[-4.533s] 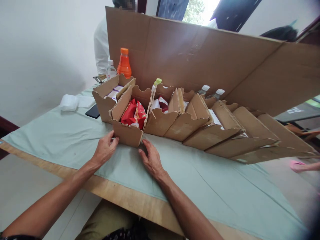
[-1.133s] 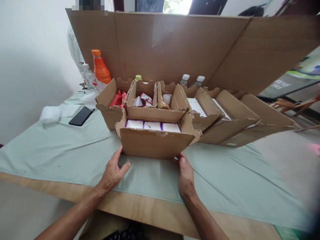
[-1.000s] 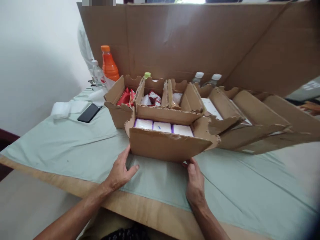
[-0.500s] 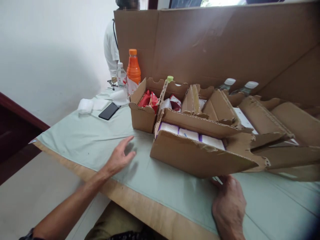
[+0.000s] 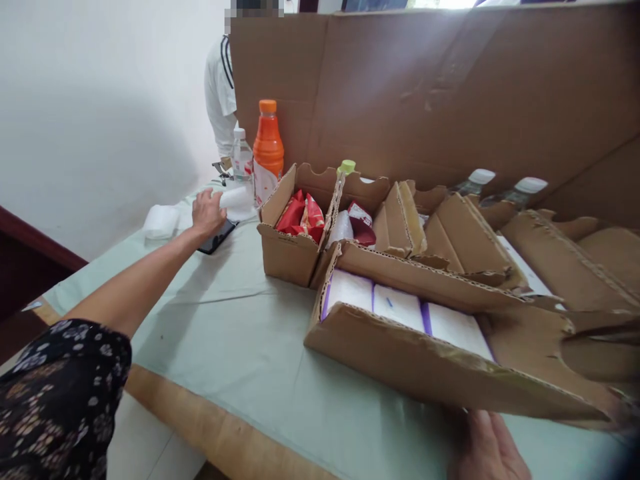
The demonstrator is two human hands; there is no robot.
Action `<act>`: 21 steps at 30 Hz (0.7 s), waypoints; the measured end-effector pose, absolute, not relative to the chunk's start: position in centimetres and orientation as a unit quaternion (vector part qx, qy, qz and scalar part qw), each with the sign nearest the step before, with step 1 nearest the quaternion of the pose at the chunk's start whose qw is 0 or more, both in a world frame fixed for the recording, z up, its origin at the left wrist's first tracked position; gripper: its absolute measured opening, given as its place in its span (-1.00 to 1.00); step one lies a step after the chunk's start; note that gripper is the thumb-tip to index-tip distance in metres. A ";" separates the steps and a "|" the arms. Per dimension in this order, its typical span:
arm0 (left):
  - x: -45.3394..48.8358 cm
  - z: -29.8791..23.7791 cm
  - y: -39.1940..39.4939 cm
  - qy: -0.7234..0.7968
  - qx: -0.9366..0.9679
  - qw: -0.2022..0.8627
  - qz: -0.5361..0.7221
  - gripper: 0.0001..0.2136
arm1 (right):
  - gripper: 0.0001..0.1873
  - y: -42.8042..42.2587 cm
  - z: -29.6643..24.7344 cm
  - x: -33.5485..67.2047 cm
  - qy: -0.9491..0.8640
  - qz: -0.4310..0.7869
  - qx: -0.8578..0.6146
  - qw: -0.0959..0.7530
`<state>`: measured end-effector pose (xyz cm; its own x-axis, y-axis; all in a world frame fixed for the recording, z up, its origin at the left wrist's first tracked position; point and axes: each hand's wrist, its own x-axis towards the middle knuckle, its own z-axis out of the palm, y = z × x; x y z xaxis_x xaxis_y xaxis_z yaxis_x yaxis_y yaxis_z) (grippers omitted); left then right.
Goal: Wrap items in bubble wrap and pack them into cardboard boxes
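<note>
My left hand [image 5: 207, 213] is stretched far out to the left and lies over the end of a black phone [image 5: 219, 236] on the green cloth; its fingers point away from me and are mostly hidden. Just beyond it lies a white roll [image 5: 236, 197]. My right hand [image 5: 487, 447] rests flat at the bottom edge of the picture, against the near wall of a cardboard tray [image 5: 425, 367]. That tray holds three white packs with purple edges [image 5: 395, 307].
Behind stands a row of cardboard trays; the leftmost [image 5: 287, 257] holds red packets [image 5: 301, 217]. An orange bottle [image 5: 267, 143], a small water bottle [image 5: 241, 157] and a white pad [image 5: 160, 221] are at the back left. A tall cardboard sheet [image 5: 425, 87] screens a person in white [image 5: 220, 87].
My left hand has left the tray with white packs and reached out left onto the phone. My right hand stays at the tray's near wall. The view has swung left and closer.
</note>
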<state>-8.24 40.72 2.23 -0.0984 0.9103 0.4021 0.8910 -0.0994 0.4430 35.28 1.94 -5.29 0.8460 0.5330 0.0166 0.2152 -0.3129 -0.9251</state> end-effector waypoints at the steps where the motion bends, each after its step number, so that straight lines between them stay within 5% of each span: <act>1: -8.0 2.2 42.1 0.674 0.668 0.013 0.316 -0.45 | -0.32 1.7 -5.7 35.6 -0.230 0.145 -0.804 0.530; 10: -7.7 1.5 43.3 0.674 0.626 0.010 0.393 -0.80 | -0.44 0.8 -7.1 36.9 -0.227 0.135 -0.813 0.520; 16: -10.8 3.9 31.0 0.595 0.531 0.125 0.590 -0.76 | -0.44 2.2 -5.3 35.3 -0.241 0.124 -0.793 0.545; 21: -11.2 1.6 18.9 0.566 0.492 0.291 0.594 -0.73 | -0.50 3.2 -3.6 35.3 -0.244 0.177 -0.721 0.624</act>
